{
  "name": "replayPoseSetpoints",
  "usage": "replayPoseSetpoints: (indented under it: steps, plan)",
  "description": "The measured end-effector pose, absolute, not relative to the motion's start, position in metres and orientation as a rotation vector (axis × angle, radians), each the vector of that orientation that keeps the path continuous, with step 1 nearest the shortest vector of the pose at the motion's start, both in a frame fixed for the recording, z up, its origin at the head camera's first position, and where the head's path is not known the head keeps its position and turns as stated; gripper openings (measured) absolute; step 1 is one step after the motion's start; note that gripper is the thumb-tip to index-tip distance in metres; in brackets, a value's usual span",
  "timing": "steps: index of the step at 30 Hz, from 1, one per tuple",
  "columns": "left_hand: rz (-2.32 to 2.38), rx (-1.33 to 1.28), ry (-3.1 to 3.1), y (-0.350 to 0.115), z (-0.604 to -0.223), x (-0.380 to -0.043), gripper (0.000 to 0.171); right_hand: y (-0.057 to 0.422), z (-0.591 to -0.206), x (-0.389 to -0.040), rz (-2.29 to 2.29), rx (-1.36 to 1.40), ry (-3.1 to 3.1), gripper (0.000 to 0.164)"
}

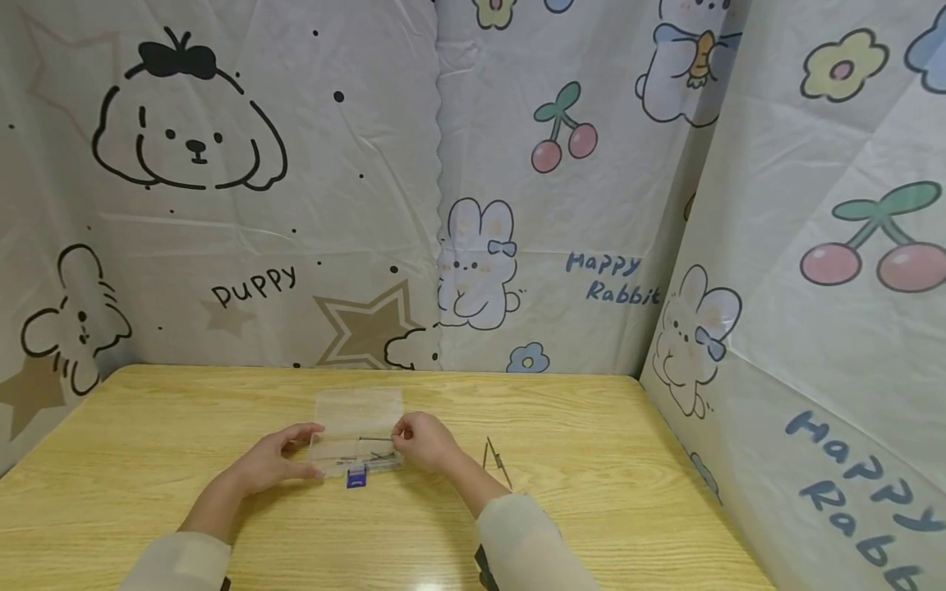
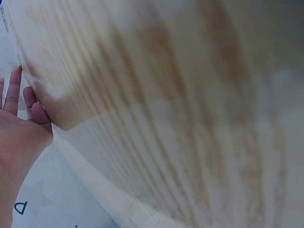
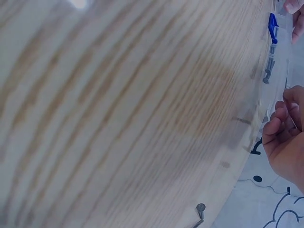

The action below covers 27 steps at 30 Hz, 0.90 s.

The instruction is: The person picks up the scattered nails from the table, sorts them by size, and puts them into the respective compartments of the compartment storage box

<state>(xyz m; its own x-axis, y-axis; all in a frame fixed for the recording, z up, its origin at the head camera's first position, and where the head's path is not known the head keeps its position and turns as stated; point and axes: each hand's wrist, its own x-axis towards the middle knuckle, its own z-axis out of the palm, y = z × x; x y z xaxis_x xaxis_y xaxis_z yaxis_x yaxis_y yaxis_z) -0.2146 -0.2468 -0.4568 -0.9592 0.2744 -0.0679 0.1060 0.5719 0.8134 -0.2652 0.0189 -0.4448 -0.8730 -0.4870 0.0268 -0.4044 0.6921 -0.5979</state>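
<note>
A clear plastic box (image 1: 332, 451) lies on the table with its transparent lid (image 1: 359, 409) folded back and a blue latch (image 1: 356, 476) at its front. Several thin dark screws (image 1: 380, 456) lie inside it. My left hand (image 1: 273, 460) holds the box's left end, fingers at the back corner and thumb at the front one. Over the box's right end, my right hand (image 1: 424, 443) pinches a long thin screw (image 1: 375, 439) that points left across the compartments. In the right wrist view, the right hand (image 3: 287, 128) has its fingers curled in beside the box.
Several more long thin screws (image 1: 498, 464) lie on the wooden table (image 1: 591, 484), right of the box and beside my right forearm. One round screw head (image 3: 201, 207) shows in the right wrist view. A printed cloth (image 1: 355, 180) hangs behind the table and along its right side.
</note>
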Motion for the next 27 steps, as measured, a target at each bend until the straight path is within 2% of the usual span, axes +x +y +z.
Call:
replayPoseSetpoints:
  steps: [12,27]
  plan:
    - [1.333,0.307,2.605,-0.246,-0.455,-0.214,0.076,0.024,-0.438,-0.262,-0.965,-0.647,2.791,0.015]
    - [1.300,0.329,2.636,-0.248,-0.458,-0.215,0.076,0.063,-0.430,-0.264,-0.946,-0.578,2.840,0.016]
